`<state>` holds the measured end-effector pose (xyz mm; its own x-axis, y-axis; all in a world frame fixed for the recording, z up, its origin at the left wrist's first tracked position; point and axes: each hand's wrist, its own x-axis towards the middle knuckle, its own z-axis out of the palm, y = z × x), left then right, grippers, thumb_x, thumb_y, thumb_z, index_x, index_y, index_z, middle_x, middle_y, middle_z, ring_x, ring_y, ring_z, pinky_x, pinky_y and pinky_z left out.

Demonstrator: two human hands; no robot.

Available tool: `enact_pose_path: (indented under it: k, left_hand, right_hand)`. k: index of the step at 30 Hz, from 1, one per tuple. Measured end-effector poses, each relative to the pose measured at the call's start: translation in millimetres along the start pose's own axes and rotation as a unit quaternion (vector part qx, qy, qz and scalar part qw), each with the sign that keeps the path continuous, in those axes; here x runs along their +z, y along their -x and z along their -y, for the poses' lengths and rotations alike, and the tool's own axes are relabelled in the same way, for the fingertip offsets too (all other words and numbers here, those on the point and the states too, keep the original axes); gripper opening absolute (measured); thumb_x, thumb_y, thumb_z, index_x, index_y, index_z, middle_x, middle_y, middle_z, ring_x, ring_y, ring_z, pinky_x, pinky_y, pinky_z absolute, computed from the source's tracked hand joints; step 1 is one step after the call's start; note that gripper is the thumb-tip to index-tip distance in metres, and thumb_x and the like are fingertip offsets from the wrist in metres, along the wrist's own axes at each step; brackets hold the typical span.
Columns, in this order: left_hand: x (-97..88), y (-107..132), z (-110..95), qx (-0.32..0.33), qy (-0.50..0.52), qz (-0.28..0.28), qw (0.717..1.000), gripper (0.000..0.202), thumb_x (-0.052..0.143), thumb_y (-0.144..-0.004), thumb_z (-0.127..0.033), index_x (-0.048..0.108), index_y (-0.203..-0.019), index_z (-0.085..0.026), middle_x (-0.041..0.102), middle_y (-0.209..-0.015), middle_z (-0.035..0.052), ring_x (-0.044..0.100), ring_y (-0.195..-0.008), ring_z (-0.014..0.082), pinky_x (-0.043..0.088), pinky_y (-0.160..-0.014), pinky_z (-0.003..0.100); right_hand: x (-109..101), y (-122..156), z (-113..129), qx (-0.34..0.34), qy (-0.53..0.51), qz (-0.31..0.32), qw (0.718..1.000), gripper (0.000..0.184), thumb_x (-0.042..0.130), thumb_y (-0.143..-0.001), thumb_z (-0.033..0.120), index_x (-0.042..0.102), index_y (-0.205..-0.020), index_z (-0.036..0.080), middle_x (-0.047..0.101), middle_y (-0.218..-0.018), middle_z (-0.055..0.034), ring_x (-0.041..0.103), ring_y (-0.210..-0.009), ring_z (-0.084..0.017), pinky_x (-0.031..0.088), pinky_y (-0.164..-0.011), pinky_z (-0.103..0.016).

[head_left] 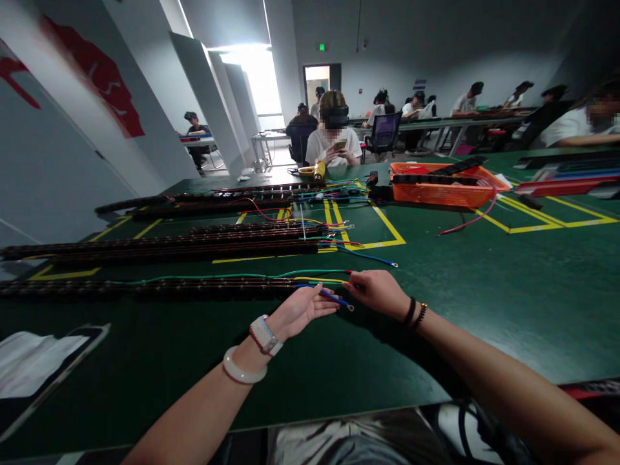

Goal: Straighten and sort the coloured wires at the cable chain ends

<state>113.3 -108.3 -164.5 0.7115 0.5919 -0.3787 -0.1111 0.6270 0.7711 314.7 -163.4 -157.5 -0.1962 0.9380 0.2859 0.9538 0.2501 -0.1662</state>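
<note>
My left hand (303, 311) is palm up, fingers stretched to the right. A blue wire (332, 296) with a ring terminal (350, 308) runs across these fingers, under the thumb. To its right, my right hand (378, 292) is closed, fingertips pinched at the red-sleeved end of a green wire (320, 271). A yellow wire (314, 279) also reaches those fingertips; whether it is gripped too I cannot tell. The wires come from a long dark bundle (194, 287) lying across the green table (484, 303). The right fingertips are partly hidden.
Farther back lie more dark bundles (159, 248) with loose coloured wire ends. An orange basket (436, 194) holds black parts. Beyond it, yellow tape (537, 228) marks the table. A yellow heat gun (318, 171) lies near a seated person (334, 142). White paper (33, 365) is at left.
</note>
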Motion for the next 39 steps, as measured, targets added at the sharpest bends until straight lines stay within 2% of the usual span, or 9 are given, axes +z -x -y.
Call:
enact_pose_path:
  k: [6, 13, 18, 20, 23, 25, 27, 32, 39]
  left_hand:
    - [1.3, 2.7, -0.4, -0.032, -0.015, 0.005, 0.999, 0.021, 0.042, -0.091, -0.023, 0.057, -0.084, -0.009, 0.070, -0.090, 0.0191, 0.068, -0.084, 0.0231, 0.044, -0.091, 0.042]
    - [2.7, 3.2, -1.1, -0.034, -0.020, 0.012, 0.999, 0.023, 0.041, -0.091, -0.023, 0.057, -0.084, -0.008, 0.070, -0.088, 0.0190, 0.068, -0.082, 0.0232, 0.045, -0.090, 0.041]
    - [1.0, 2.1, -0.2, -0.035, -0.019, 0.012, 0.999, 0.022, 0.041, -0.091, -0.024, 0.055, -0.085, -0.008, 0.070, -0.088, 0.0179, 0.068, -0.082, 0.0225, 0.046, -0.088, 0.039]
    - [0.0, 1.7, 0.3, -0.031, -0.014, 0.014, 0.999, 0.022, 0.042, -0.091, -0.023, 0.056, -0.087, -0.008, 0.069, -0.088, 0.0176, 0.068, -0.082, 0.0223, 0.047, -0.088, 0.039]
    - [-0.6, 1.9, 0.5, -0.032, -0.014, 0.008, 0.999, 0.022, 0.041, -0.091, -0.022, 0.057, -0.087, -0.007, 0.069, -0.083, 0.0161, 0.068, -0.078, 0.0212, 0.048, -0.085, 0.037]
    - [-0.2, 2.2, 0.4, -0.034, -0.018, 0.001, 0.999, 0.022, 0.041, -0.091, -0.021, 0.057, -0.087, -0.008, 0.069, -0.081, 0.0153, 0.068, -0.075, 0.0203, 0.049, -0.081, 0.036]
    - [0.7, 2.3, 0.4, -0.031, -0.017, -0.003, 0.999, 0.021, 0.041, -0.091, -0.021, 0.057, -0.087, -0.008, 0.069, -0.082, 0.0150, 0.067, -0.075, 0.0197, 0.050, -0.079, 0.035]
    - [2.8, 1.7, 1.2, -0.020, -0.006, -0.005, 1.000, 0.024, 0.040, -0.091, -0.021, 0.057, -0.086, -0.007, 0.068, -0.080, 0.0153, 0.067, -0.074, 0.0194, 0.049, -0.084, 0.037]
    - [4.6, 0.0, 4.5, 0.001, -0.005, -0.014, 1.000, 0.023, 0.040, -0.091, -0.021, 0.057, -0.088, -0.006, 0.068, -0.086, 0.0172, 0.068, -0.081, 0.0206, 0.047, -0.089, 0.039]
  right_hand:
    - [5.0, -1.6, -1.2, 0.024, 0.043, 0.058, 0.997, 0.040, 0.041, -0.090, 0.045, 0.062, -0.067, 0.020, 0.064, -0.062, -0.0031, 0.055, -0.057, -0.013, 0.024, -0.053, -0.025]
    - [9.7, -1.5, 0.8, -0.015, 0.080, 0.062, 0.995, 0.040, 0.044, -0.089, 0.042, 0.064, -0.064, 0.019, 0.066, -0.063, -0.0048, 0.058, -0.060, -0.015, 0.030, -0.064, -0.027]
    - [4.7, -0.8, -0.5, -0.028, 0.080, 0.049, 0.995, 0.043, 0.045, -0.089, 0.048, 0.063, -0.063, 0.018, 0.065, -0.061, -0.0033, 0.057, -0.059, -0.014, 0.029, -0.066, -0.028]
    - [-3.3, 0.6, 0.7, -0.055, 0.062, 0.016, 0.996, 0.047, 0.041, -0.090, 0.051, 0.062, -0.064, 0.018, 0.065, -0.064, -0.0033, 0.057, -0.063, -0.014, 0.028, -0.067, -0.028]
    - [-13.7, 4.4, 4.9, -0.153, 0.048, -0.030, 0.987, 0.048, 0.038, -0.090, 0.054, 0.060, -0.067, 0.018, 0.063, -0.065, -0.0033, 0.054, -0.064, -0.014, 0.027, -0.065, -0.029]
    - [-14.6, 7.1, 8.7, -0.213, 0.059, -0.042, 0.974, 0.049, 0.041, -0.087, 0.058, 0.059, -0.066, 0.018, 0.060, -0.061, -0.0026, 0.051, -0.061, -0.014, 0.025, -0.063, -0.030]
    - [-10.6, 9.1, 12.1, -0.237, 0.069, -0.046, 0.968, 0.047, 0.043, -0.086, 0.058, 0.060, -0.067, 0.018, 0.059, -0.059, -0.0018, 0.049, -0.059, -0.013, 0.024, -0.061, -0.030]
    - [1.9, 9.1, 13.8, -0.208, 0.052, -0.027, 0.976, 0.033, 0.048, -0.088, 0.043, 0.062, -0.069, 0.020, 0.062, -0.063, -0.0012, 0.052, -0.061, -0.013, 0.025, -0.061, -0.029]
    - [0.4, 6.1, 12.1, -0.174, 0.046, 0.013, 0.984, 0.031, 0.051, -0.088, 0.041, 0.063, -0.068, 0.020, 0.066, -0.065, -0.0019, 0.058, -0.066, -0.015, 0.031, -0.064, -0.028]
